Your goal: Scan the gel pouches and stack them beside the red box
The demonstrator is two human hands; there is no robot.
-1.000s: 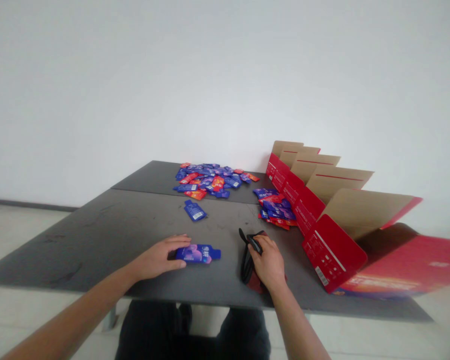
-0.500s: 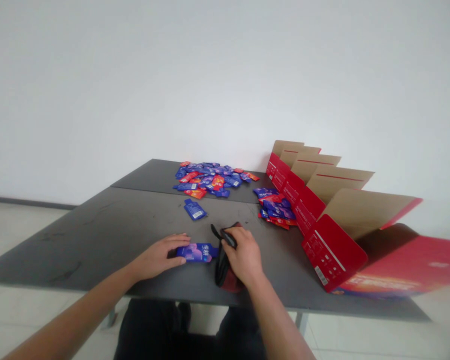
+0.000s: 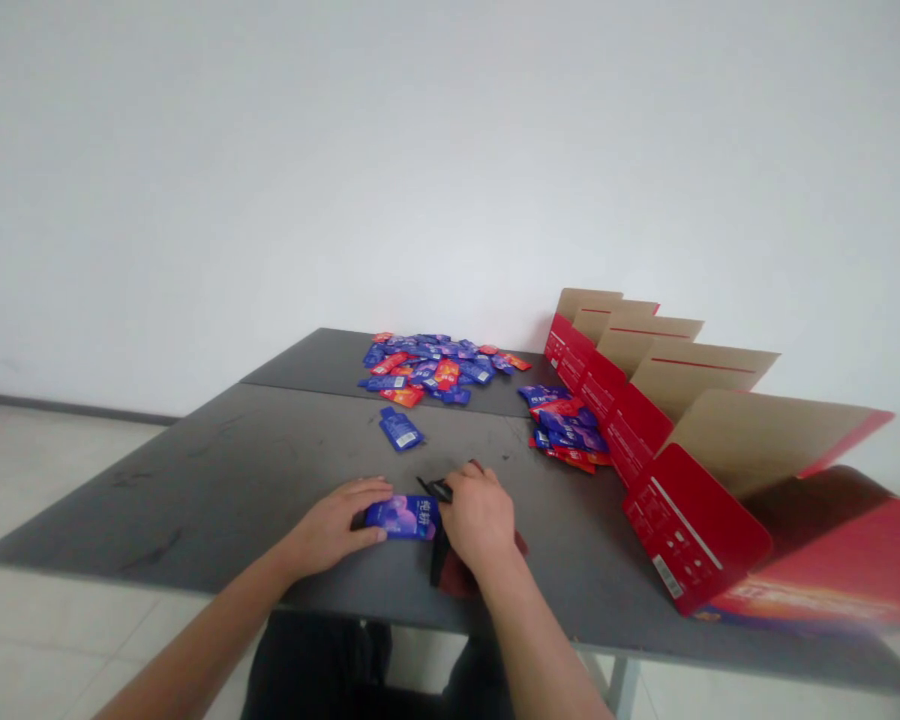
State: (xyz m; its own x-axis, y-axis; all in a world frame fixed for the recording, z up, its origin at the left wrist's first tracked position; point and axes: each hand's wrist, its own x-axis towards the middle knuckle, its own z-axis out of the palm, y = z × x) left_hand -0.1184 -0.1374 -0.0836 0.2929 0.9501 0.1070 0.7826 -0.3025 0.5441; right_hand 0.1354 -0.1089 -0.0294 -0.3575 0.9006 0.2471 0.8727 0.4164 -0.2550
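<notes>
A blue-purple pouch (image 3: 401, 517) lies flat near the front of the dark table. My left hand (image 3: 343, 525) pinches its left end, thumb below and fingers above. My right hand (image 3: 481, 515) is wrapped round a black and dark-red hand tool (image 3: 457, 572) that covers the pouch's right end. The tool's exact kind is unclear, since my hand hides much of it. Just beyond my hands rests a single blue pouch (image 3: 401, 429) with a white label.
Toward the back of the table (image 3: 217, 470) spreads a heap of blue and red pouches (image 3: 427, 365). A smaller pile of pouches (image 3: 566, 428) sits right of centre. Several open red cardboard boxes (image 3: 690, 530) line the right side, flaps raised. A white wall (image 3: 435, 160) stands behind.
My right hand has tilted the tool over and brought it slightly left over the pouch's end. The whole view has shifted a little, so the table and boxes appear lower and further right.
</notes>
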